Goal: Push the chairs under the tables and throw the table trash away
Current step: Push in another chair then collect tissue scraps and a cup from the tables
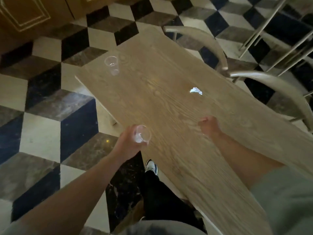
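— Hands first. Status?
— Left hand [129, 141], lower centre of frame: wrapped round clear plastic cup [143, 135] holding white crumpled paper inside, held at near edge of wooden table [194, 150]. Right hand [209, 126], centre right: fingers curled into loose fist above tabletop, holding nothing visible; contact with the wood cannot be told.
— Below the hands?
— Dark trouser leg and white shoe [151, 166] on patterned cube-tile floor [42, 126], just beside table's left edge.
— Trash left on the table?
— Crumpled white scrap [196, 90] lying mid-table, right of centre, beyond right hand and well apart from it. Second clear cup [112, 65] standing near far left corner, upper middle of frame, apparently empty.
— Chairs?
— Two pale curved-back chairs along right side of table: nearer chair [279, 89] at right edge of frame, farther chair [203, 39] at upper right. Backrests close to table edge; seats mostly hidden, so how far tucked under cannot be told.
— Beyond that?
— Wooden panelled cabinet [33, 12], upper left corner.
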Tool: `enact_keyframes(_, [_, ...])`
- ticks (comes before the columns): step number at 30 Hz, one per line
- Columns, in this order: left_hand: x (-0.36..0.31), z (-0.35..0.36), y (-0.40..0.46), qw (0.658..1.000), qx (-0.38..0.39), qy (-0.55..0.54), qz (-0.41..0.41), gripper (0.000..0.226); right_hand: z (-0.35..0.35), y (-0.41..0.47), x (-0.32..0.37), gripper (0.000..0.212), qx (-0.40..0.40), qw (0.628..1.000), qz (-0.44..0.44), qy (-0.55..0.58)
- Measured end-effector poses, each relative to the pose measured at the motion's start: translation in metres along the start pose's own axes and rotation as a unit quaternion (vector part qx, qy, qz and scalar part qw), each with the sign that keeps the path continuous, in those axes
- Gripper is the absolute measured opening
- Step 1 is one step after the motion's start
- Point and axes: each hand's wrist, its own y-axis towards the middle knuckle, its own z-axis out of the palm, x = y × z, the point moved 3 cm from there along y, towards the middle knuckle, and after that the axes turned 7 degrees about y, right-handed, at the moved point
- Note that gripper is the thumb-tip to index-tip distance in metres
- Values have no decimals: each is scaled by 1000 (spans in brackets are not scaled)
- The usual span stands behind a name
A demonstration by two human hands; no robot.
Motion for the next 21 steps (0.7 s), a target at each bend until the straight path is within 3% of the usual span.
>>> enact_keyframes(2, [10,-19,39,1000,7,15,-6,62,1,47,22,17,-35,999,-3,-29])
enact_keyframes(4, [18,-40,77,999,9,24,-19,63,11,87,46,8,-43,997,0,-62])
enact_keyframes(8, [24,-68,128,999,7,43,-17,62,36,134,79,50,-31,995,39,-89])
enact_keyframes(13, [44,-98,166,999,-2,19,-30,60,77,151,102,31,-47,987,-25,-154])
enact_keyframes(16, [68,-126,187,999,-9,13,-30,60,122,145,150,23,1,990,-80,-116])
enact_keyframes(21, [117,-181,218,1000,-7,-2,3,62,229,88,274,19,107,983,-127,75])
